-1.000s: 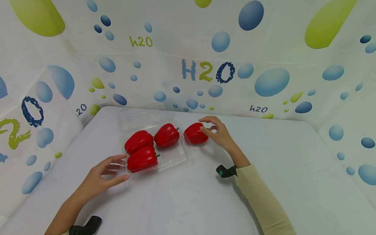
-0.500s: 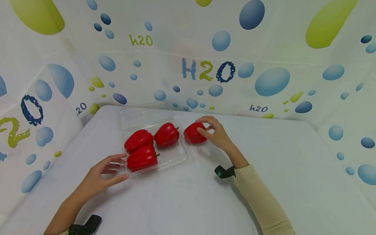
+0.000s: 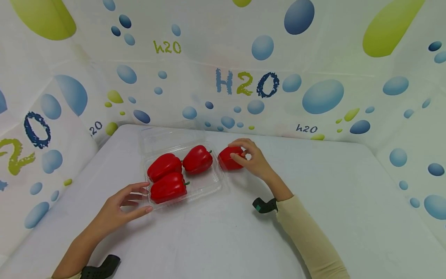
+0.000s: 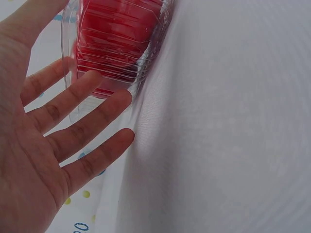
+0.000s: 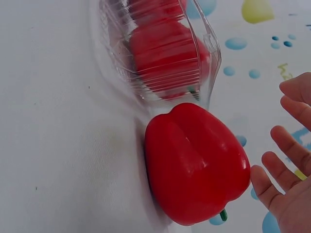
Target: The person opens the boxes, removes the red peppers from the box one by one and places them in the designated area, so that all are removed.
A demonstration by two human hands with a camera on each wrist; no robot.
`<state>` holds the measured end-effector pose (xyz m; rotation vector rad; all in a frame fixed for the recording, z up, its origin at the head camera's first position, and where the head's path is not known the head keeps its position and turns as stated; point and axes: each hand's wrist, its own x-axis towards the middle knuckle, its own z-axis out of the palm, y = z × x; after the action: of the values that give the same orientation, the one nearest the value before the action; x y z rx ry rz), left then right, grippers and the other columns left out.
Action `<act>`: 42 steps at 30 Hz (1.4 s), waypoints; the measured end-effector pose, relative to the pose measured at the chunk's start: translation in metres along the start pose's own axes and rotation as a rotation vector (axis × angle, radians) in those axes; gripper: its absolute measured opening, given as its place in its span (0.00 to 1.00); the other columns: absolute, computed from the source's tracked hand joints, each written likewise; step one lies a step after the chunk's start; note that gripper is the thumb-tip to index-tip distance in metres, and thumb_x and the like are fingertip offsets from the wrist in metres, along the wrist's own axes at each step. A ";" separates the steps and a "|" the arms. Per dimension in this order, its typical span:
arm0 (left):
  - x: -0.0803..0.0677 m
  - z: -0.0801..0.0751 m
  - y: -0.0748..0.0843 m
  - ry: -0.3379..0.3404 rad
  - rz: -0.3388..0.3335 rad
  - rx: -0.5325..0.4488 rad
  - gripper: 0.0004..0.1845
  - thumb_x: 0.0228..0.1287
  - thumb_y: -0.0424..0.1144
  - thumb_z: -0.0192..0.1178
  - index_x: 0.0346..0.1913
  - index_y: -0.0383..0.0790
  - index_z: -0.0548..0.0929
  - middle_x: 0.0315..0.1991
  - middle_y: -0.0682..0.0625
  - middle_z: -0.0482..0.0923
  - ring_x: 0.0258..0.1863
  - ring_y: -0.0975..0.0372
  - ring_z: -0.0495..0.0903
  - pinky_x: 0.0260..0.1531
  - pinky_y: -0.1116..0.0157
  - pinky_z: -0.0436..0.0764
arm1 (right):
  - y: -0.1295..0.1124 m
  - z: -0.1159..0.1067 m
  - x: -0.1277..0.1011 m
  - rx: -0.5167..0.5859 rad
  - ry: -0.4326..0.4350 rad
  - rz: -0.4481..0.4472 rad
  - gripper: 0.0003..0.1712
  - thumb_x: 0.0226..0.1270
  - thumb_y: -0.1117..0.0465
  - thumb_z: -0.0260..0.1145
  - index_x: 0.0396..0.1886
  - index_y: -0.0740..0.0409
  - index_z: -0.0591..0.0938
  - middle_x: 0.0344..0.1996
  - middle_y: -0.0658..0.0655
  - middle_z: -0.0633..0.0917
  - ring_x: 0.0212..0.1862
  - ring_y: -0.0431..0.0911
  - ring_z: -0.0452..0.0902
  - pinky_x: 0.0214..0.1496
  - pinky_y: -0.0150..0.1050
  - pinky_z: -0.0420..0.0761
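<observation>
A clear plastic clamshell tray holds three red bell peppers, with its lid folded back behind it. A fourth red pepper lies on the table just right of the tray. My right hand reaches over this loose pepper, thumb in front and fingers above. In the right wrist view my right hand has its fingers spread beside the pepper, not curled round it. My left hand lies open at the tray's near left corner, its straight fingers against the tray wall.
The white table is closed in by a backdrop printed with bubbles behind and on both sides. Black wrist mounts sit on both forearms. The tray wall touches the loose pepper's left side.
My right hand has shifted a little left over the loose pepper, its thumb now across the pepper's front. The left hand, the tray and the peppers stay where they were.
</observation>
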<state>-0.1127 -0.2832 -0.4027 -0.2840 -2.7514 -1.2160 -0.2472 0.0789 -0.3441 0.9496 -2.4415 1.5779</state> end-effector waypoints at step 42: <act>0.001 0.000 -0.004 0.011 0.019 0.001 0.34 0.49 0.41 0.70 0.61 0.48 0.70 0.48 0.49 0.78 0.43 0.74 0.77 0.39 0.75 0.78 | -0.007 0.020 0.002 0.024 -0.075 -0.046 0.18 0.60 0.73 0.62 0.51 0.70 0.75 0.53 0.68 0.72 0.57 0.61 0.67 0.51 0.55 0.77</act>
<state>-0.1143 -0.2856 -0.4051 -0.3019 -2.7339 -1.2080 -0.2405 0.0588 -0.3471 1.0807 -2.4357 1.5884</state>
